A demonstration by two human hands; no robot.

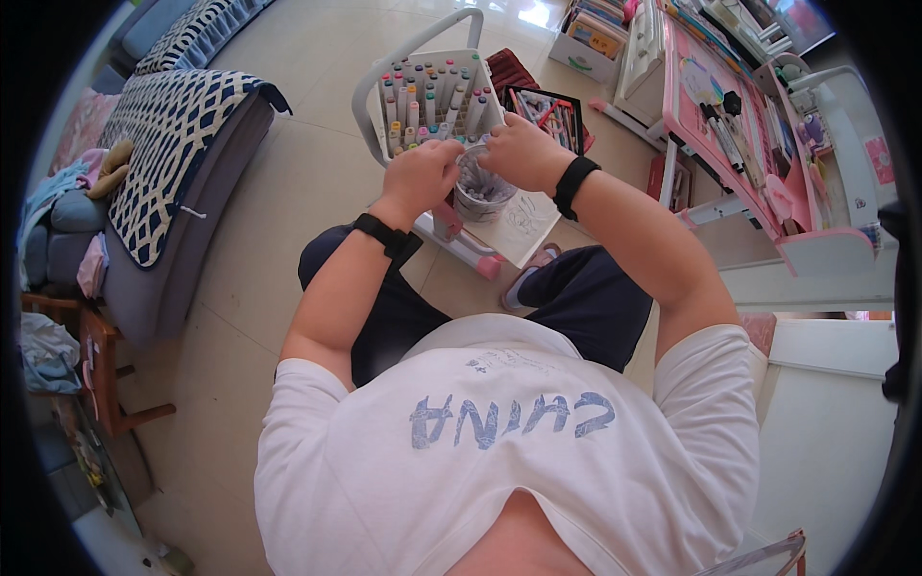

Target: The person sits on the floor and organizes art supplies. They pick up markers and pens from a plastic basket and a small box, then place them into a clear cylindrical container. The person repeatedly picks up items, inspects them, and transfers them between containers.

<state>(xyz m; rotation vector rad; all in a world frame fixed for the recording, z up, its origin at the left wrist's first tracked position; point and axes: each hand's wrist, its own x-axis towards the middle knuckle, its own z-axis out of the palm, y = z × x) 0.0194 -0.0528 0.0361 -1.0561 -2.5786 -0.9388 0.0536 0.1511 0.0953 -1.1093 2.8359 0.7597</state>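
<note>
A clear round cup (481, 210) packed with slim pens stands in front of me, between my hands. My left hand (423, 176) is at its left side, fingers curled beside the rim; whether they grip anything is hidden. Over the right part of the rim reaches my right hand (529, 153), fingertips bent down, and I cannot tell whether a pen is in them. Just beyond is a white handled cart tray (492, 81) with many upright markers (430, 108) with coloured caps, set in a grid. A sheet with a line drawing (524, 219) lies under and beside the cup.
A black-rimmed box (578, 124) of assorted pens sits right of the cart, near a white box of books (583, 61). A pink desk (681, 93) stands at right. The cart's grey handle (414, 43) arches behind. At left is a sofa (216, 194) with a patterned cover.
</note>
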